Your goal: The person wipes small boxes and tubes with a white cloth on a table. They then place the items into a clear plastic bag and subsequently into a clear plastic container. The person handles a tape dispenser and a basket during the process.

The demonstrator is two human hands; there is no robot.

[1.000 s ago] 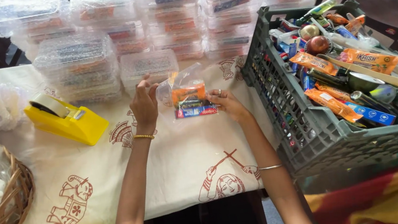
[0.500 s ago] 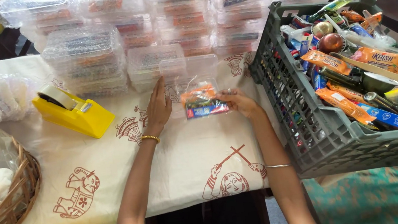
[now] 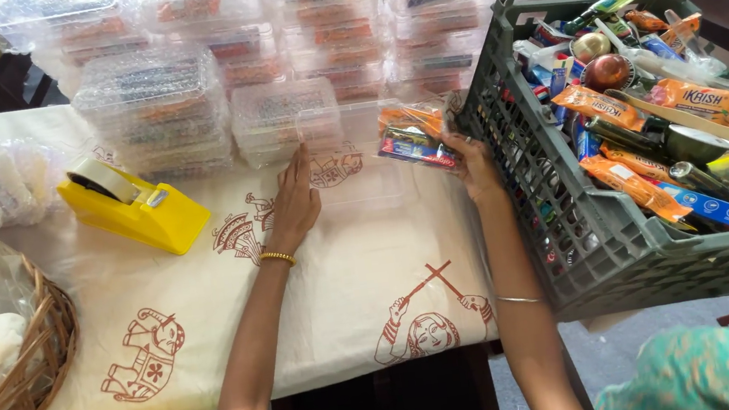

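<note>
My right hand [image 3: 473, 164] grips a clear plastic box [image 3: 412, 135] with orange and blue snack packets inside, held slightly off the table beside the grey crate [image 3: 515, 149]. My left hand [image 3: 295, 206] lies flat on the printed white cloth [image 3: 337, 282], fingers touching the edge of an empty clear box [image 3: 351, 174] lying on the table. Both wrists wear thin bangles.
Stacks of filled clear boxes [image 3: 158, 110] line the back of the table. A yellow tape dispenser [image 3: 135, 208] sits at the left. A wicker basket [image 3: 25, 386] is at the near left. The grey crate holds packets, bottles and fruit.
My right hand has carried the filled box to the right, toward the crate. My left hand stays on the cloth near the empty box.
</note>
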